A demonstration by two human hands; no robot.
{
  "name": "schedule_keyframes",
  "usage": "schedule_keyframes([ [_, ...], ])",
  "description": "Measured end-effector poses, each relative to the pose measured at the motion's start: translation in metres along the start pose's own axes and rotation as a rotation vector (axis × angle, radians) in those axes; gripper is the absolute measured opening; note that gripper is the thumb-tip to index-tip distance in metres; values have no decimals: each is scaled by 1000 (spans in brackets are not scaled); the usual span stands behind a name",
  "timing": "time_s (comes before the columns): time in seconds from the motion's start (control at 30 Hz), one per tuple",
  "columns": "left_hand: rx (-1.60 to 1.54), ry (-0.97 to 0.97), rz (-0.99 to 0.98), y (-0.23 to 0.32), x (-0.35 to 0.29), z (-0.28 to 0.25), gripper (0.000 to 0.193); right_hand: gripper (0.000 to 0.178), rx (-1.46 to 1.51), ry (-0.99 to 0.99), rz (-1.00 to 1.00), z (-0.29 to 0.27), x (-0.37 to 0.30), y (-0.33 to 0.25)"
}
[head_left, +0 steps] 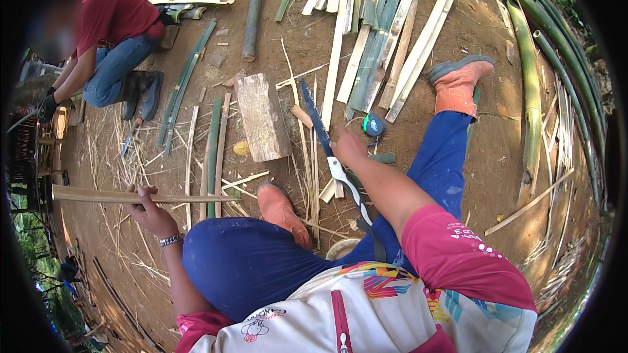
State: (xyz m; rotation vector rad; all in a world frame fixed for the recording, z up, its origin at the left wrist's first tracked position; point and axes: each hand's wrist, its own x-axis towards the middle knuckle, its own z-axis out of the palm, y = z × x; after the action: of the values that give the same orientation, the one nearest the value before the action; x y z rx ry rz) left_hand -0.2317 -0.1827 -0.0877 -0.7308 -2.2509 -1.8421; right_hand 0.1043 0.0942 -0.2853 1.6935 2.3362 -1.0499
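My left hand (154, 214) is closed around a long, pale bamboo strip (98, 195), held level beside my left knee. My right hand (350, 148) pinches a hand saw (347, 184) where its dark toothed blade meets the white and black handle. The saw points away from me, its handle end near my right thigh; some of my right fingertips are hidden. Just left of the blade shows a short brown wooden piece (301, 116). Right of the blade lies a blue and black tape measure (373, 124) on the ground.
A squared wooden block (263, 117) lies ahead of me. Split bamboo slats (383, 39) spread beyond it, and thick green bamboo poles (531, 85) line the right side. A co-worker (118, 39) in a red shirt crouches at the far left. Shavings litter the dirt.
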Motion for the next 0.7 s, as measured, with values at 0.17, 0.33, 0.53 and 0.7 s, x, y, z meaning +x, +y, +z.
schedule_keyframes([
  [0.17, 61, 79, -40, -44, -16, -4, 33, 48, 59, 124, -28, -9, 71, -28],
  [0.33, 68, 218, -58, -75, -34, 2, 29, 54, -83, 20, -37, -12, 116, -42],
  [0.53, 33, 227, -93, -95, -48, 12, 30, 47, 72, 151, 102, 0, 137, -40],
  [0.7, 104, 196, -180, -97, -52, 24, 32, 47, 183, 279, 144, -2, 136, -23],
])
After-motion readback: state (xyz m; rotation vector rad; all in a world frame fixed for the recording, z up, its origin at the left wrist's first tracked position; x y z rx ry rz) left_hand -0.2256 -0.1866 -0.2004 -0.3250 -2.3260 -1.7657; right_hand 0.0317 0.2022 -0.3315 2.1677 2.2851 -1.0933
